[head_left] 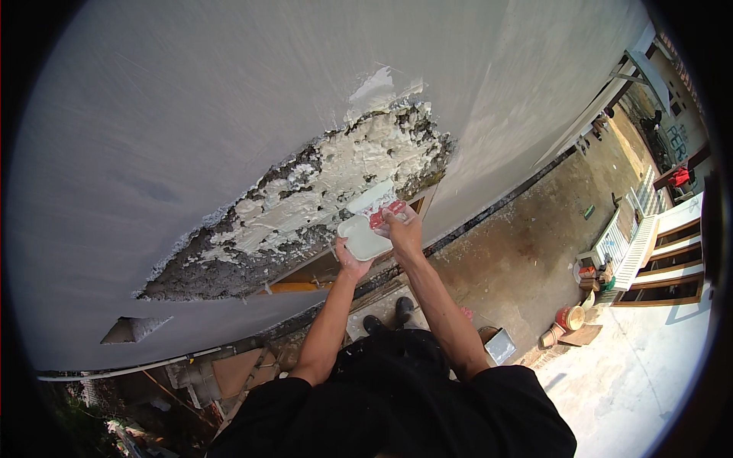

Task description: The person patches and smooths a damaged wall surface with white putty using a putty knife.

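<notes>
My left hand (350,258) holds a flat white plaster board (362,237) up from below, close to the wall. My right hand (403,229) grips the red handle of a putty knife (379,200); its white-coated blade rests against the rough patch (321,198). That patch is broken grey wall partly covered with lumpy white filler, running from lower left to upper right on the smooth white wall (191,114). Both forearms rise from my black shirt at the bottom.
Far below lies a concrete yard (527,252) with a metal box (500,345), orange buckets (569,317), white railings (626,237) and wooden frames. My shoes (389,314) stand on a platform. A small triangular hole (134,330) marks the wall at lower left.
</notes>
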Demonstrator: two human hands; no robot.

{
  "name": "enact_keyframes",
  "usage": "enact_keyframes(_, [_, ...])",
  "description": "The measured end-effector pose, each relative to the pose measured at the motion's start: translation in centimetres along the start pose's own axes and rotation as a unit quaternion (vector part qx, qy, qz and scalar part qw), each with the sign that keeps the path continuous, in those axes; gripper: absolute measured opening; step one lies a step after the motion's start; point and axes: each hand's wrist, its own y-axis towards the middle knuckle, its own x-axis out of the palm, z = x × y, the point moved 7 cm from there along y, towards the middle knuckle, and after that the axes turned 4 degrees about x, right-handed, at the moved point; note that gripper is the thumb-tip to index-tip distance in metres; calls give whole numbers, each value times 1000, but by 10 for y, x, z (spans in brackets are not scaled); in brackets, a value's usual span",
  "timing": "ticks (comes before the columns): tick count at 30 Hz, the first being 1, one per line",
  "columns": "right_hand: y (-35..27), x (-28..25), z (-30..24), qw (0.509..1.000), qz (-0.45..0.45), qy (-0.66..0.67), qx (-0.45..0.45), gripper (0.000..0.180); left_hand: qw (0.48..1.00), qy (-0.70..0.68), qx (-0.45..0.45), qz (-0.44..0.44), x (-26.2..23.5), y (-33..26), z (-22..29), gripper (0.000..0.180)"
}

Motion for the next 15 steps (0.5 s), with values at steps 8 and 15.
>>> enact_keyframes(8, [25,50,-33,997,20,62,-45,9,1000,-6,19,-14,1,-11,9,73])
enact_keyframes(15, [10,80,-61,997,0,46,-59,8,999,-43,14,-12,-1,-34,10,70])
